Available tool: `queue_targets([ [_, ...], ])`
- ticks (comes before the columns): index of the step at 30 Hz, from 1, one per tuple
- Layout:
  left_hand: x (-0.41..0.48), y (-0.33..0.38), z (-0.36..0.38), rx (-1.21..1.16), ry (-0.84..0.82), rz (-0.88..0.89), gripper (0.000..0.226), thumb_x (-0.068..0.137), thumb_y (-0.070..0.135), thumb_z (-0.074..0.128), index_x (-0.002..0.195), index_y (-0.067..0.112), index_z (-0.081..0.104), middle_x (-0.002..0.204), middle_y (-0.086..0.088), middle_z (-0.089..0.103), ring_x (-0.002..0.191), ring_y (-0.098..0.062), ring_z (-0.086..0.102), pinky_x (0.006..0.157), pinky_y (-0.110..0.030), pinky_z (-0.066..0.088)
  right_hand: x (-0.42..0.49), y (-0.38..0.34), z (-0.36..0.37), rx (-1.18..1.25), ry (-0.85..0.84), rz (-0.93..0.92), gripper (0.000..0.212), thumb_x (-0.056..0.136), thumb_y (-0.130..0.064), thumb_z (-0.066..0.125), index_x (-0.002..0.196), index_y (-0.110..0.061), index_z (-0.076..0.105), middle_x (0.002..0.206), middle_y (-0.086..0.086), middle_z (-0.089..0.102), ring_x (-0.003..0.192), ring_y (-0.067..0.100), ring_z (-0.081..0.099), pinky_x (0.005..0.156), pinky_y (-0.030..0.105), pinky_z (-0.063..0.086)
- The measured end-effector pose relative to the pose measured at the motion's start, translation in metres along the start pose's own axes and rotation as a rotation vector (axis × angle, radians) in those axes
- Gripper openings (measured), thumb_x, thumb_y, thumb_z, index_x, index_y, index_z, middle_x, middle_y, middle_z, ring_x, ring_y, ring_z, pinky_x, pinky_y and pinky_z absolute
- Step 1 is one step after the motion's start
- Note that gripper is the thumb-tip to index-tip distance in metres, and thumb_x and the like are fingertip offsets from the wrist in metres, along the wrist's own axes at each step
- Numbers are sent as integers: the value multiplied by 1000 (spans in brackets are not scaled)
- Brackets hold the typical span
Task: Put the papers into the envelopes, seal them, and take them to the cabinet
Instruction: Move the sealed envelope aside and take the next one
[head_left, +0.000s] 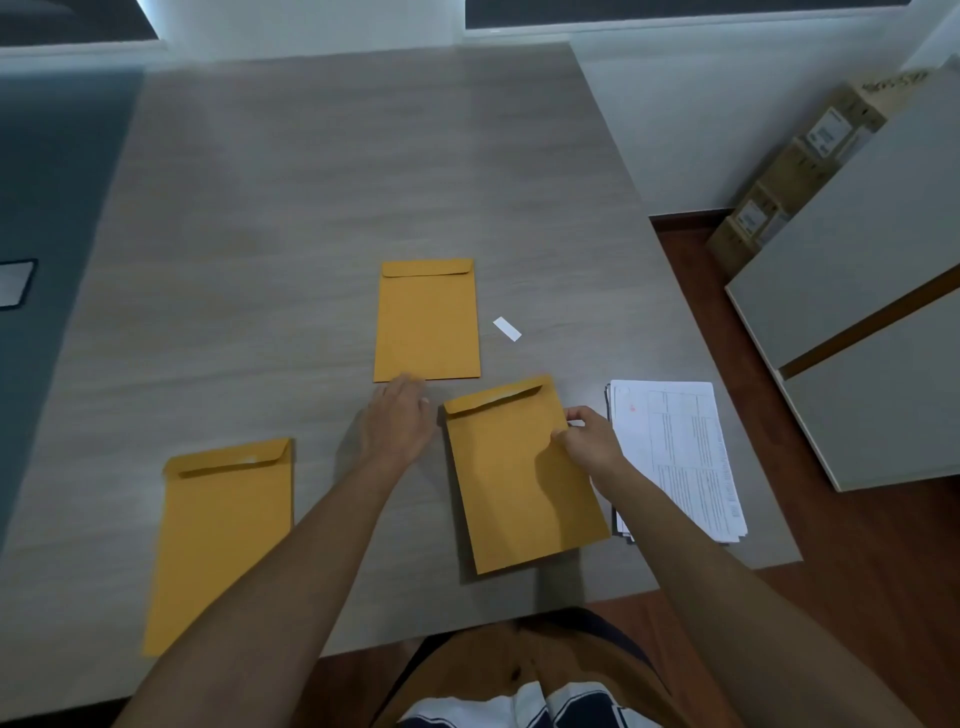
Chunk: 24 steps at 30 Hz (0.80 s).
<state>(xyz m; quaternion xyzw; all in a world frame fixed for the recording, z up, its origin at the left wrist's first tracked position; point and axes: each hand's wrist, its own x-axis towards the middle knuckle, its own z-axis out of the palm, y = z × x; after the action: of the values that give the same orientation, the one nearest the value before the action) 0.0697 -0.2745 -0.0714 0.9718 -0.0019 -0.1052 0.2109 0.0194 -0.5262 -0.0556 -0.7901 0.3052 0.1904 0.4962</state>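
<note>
Three yellow envelopes lie on the grey table (311, 208). One envelope (427, 322) sits flat in the middle with its flap down. Another envelope (223, 535) lies at the near left, flap slightly raised. The third envelope (514, 499) is tilted in front of me; my right hand (587, 441) pinches its right edge near the top. My left hand (397, 421) hovers with relaxed fingers just left of that envelope's flap, holding nothing. A stack of printed papers (680, 452) lies to the right, partly under the held envelope.
A small white strip (507, 328) lies on the table right of the middle envelope. A grey cabinet (872, 312) stands at the right, with cardboard boxes (795, 171) behind it. The table's near edge runs just in front of my lap.
</note>
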Motion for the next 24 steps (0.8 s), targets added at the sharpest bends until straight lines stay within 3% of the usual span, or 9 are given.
queue_targets([
  [2,-11,-3,-2,-22,67,-5,33,99,20,44,123,7,61,127,-13,58,114,-32,50,89,-41,44,-4,4,6,-60,-6,-31,23,91,-13,58,114,-17,56,109,2,59,99,23,58,89,40,51],
  [6,-37,-5,3,-12,84,29,30,96,23,54,119,7,63,116,-13,58,108,-32,52,84,-40,42,-16,9,16,-231,-24,-137,16,89,-18,67,103,-14,59,95,0,60,88,17,56,73,26,43],
  [9,-56,-5,14,-20,127,50,15,87,23,65,95,12,61,97,-4,55,93,-26,52,73,-35,37,-23,10,21,-360,-36,-184,19,85,-25,74,92,-16,59,89,-1,62,83,15,59,67,21,46],
  [11,-68,-3,21,-1,95,84,21,82,27,70,85,17,52,88,3,48,86,-21,48,69,-32,35,-26,11,22,-407,-42,-163,22,82,-27,77,89,-16,59,89,1,63,81,17,63,60,20,49],
  [13,-78,-3,28,50,17,130,25,82,37,70,91,19,56,93,4,49,92,-20,49,76,-33,41,-28,14,25,-404,-66,-121,27,80,-26,80,92,-15,59,90,3,64,74,20,67,54,27,57],
  [16,-85,-3,33,122,-58,166,52,83,51,65,125,20,58,117,1,55,111,-21,49,93,-35,42,-32,19,28,-448,-53,-125,37,77,-28,83,98,-17,55,92,4,64,75,23,67,62,38,61],
  [19,-86,-2,34,156,-84,130,75,84,58,61,146,20,40,129,-3,51,120,-22,45,98,-36,40,-33,24,29,-530,-23,-180,39,73,-33,83,93,-14,56,96,6,66,84,24,65,75,41,59],
  [24,-74,7,32,200,-164,61,105,81,65,62,157,24,2,139,-9,43,127,-25,42,101,-38,41,-36,23,32,-643,-6,-252,42,78,-34,79,104,-15,53,99,6,63,87,23,62,74,36,56],
])
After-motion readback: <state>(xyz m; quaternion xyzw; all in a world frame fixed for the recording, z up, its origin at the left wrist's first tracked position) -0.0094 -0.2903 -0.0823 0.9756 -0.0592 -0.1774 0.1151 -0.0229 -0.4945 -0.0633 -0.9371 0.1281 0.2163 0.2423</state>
